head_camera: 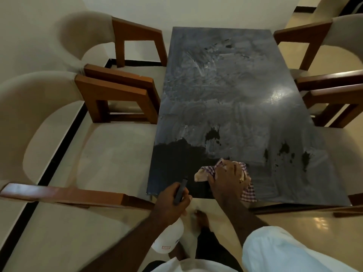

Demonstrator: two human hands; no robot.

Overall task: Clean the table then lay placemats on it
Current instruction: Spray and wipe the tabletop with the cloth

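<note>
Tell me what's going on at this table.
A person presses a checked cloth on the table near its front edge with the right hand. The left hand grips a spray bottle just off the table. Most of the top is streaky; the near-left corner looks clean. No placemats are in view.

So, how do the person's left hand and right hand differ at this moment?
The left hand grips a white spray bottle with a dark head; the right hand presses a purple-and-white checked cloth. The left hand is off the dark glossy table, in front of its near edge; the right hand rests on the top. Both are close to that edge.
</note>
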